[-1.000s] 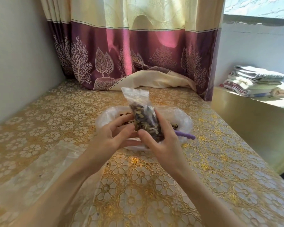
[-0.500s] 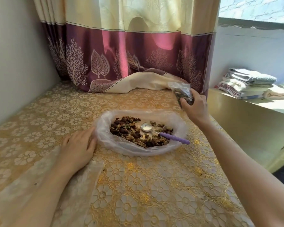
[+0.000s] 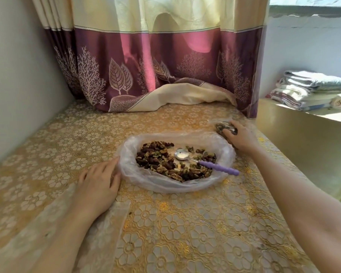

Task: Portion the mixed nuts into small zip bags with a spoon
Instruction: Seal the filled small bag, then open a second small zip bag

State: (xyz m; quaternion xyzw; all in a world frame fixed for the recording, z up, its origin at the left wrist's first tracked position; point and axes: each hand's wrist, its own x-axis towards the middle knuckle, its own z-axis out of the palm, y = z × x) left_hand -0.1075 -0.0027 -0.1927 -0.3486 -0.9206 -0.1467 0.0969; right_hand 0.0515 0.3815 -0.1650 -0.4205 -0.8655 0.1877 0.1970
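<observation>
Right hand (image 3: 241,137) grips filled zip bag (image 3: 222,127), setting it down at desk's far right edge. Left hand (image 3: 97,183) flat, relaxed, on empty clear bags (image 3: 106,223), touching big open bag (image 3: 165,184). Mixed nuts (image 3: 159,160) inside it, purple-handled spoon (image 3: 203,162) resting on them. Next, likely: release portion, open fresh bag, take spoon. Desk (image 3: 185,233) in gold floral cover; curtain (image 3: 156,66) behind, folded towels (image 3: 311,89) right.

A gold floral tablecloth (image 3: 175,223) covers the table. The curtain (image 3: 156,62) is cream above, purple below with pale leaves and coral. The spoon (image 3: 205,162) has a lilac handle.
</observation>
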